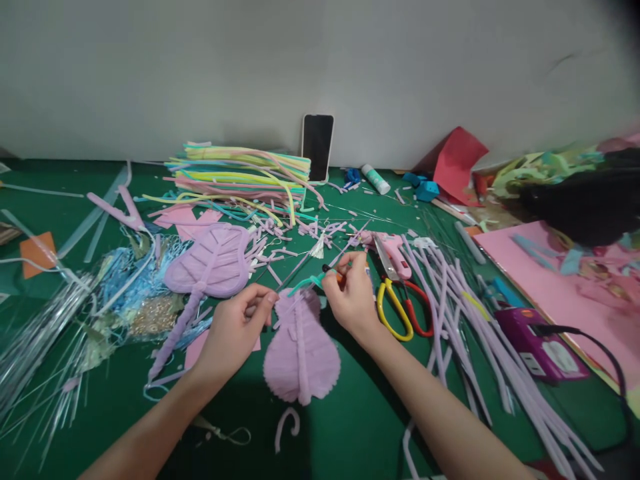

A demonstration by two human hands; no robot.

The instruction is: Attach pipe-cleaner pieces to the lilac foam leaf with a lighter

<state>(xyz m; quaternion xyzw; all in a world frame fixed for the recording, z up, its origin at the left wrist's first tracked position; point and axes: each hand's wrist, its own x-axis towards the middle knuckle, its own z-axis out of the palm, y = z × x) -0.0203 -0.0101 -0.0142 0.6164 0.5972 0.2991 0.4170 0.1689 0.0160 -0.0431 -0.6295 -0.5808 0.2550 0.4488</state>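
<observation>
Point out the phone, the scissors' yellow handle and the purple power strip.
Phone (318, 143): head view, on its dark screen.
Scissors' yellow handle (382, 308): head view, on the left side of its loop.
Purple power strip (531, 337): head view, on its top face.

Find the craft piece (303, 360) on the table (350, 413) between the left hand (245, 313) and the right hand (350, 283), with a curled stem (287, 427) nearer the body. Left of and beyond the left hand, see the fan (215, 260), with tassels (130, 267) farther left. Beyond both hands, find a stem bundle (240, 177), its right end before a phone (317, 143) propped against the wall (200, 80); right of the phone, a glue stick (375, 179). Right of the right hand, see scissors (393, 270) beside a glue gun (399, 250), then loose stems (475, 327), then a power box (543, 347)
</observation>
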